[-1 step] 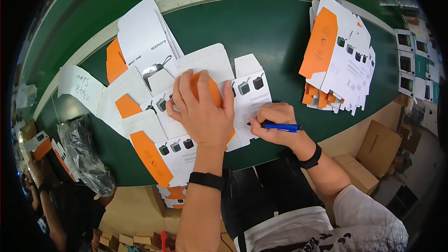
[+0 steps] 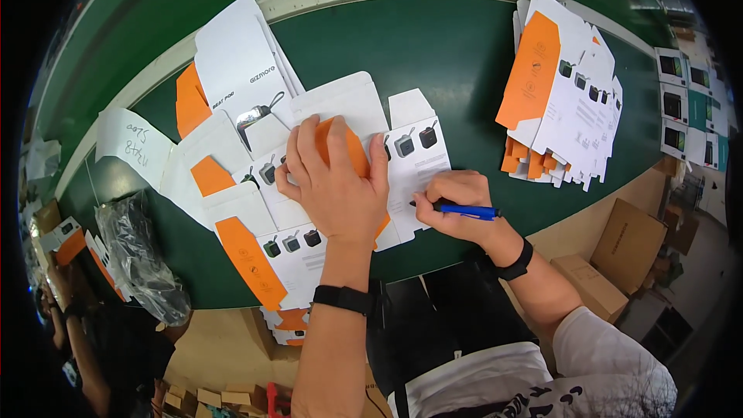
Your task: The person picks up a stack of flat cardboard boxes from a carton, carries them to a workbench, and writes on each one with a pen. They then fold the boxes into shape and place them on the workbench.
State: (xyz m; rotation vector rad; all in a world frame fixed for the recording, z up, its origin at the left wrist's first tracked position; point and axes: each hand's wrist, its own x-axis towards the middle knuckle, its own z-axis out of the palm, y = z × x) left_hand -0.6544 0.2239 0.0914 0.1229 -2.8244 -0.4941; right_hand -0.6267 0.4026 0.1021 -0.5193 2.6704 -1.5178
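Observation:
My left hand (image 2: 333, 178) lies spread on a flattened white and orange box blank (image 2: 422, 174), its fingers over an orange panel. In my right hand (image 2: 457, 205) is a blue pen with a dark tip (image 2: 472, 210), gripped between thumb and fingers. The tip is at the printed panel near the blank's right edge; whether it touches the card I cannot tell. Small pictures of cube-shaped speakers run along the panel. More unfolded blanks (image 2: 251, 255) lie overlapped to the left of my left hand and partly under it.
A stack of similar blanks (image 2: 553, 101) stands at the table's right, with others (image 2: 240, 54) at the back left. A handwritten white flap (image 2: 131, 143) and a grey plastic bag (image 2: 143, 255) lie left. Another person's arm (image 2: 81, 340) shows lower left; brown cartons (image 2: 592, 286) sit lower right.

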